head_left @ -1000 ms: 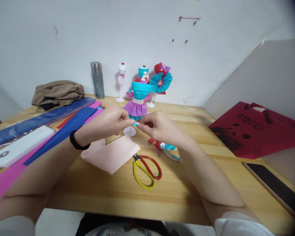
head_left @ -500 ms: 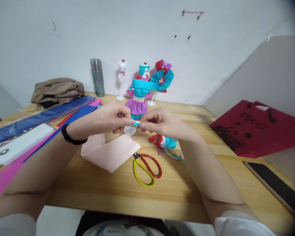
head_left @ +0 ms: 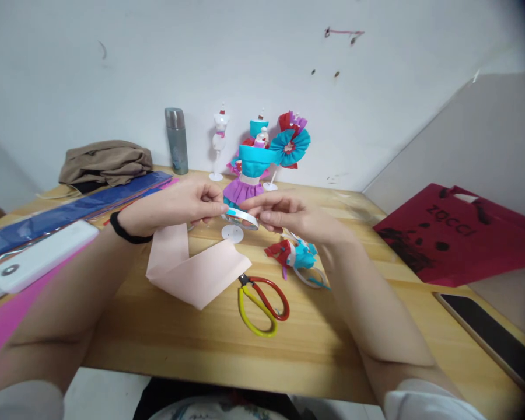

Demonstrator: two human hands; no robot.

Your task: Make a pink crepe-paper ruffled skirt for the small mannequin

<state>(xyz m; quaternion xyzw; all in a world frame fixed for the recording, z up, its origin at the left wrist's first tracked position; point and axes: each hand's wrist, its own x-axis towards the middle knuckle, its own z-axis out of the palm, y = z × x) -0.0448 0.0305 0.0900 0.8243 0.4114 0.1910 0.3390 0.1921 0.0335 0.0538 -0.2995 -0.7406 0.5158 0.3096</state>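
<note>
Both hands meet above the middle of the wooden table (head_left: 315,344). My left hand (head_left: 179,204) and my right hand (head_left: 284,214) each pinch an end of a narrow white and blue strip (head_left: 241,217), stretched between them. Just behind the strip stands a small mannequin (head_left: 247,175) in a teal top and purple skirt on a white round base (head_left: 232,234). A folded pale pink paper sheet (head_left: 192,268) lies under my left wrist. Red and yellow scissors (head_left: 260,301) lie on the table beside it.
More dressed mannequins (head_left: 219,143) and a teal and red paper fan (head_left: 291,143) stand by the wall, beside a grey flask (head_left: 175,140). Blue and pink paper sheets (head_left: 65,213), a white case (head_left: 35,256) and brown cloth (head_left: 105,162) lie left. Red bag (head_left: 455,233) and phone (head_left: 490,335) lie right. Paper scraps (head_left: 295,256) near my right wrist.
My hands have drawn slightly apart, and more of the white and blue strip now shows between them. The view has shifted a little.
</note>
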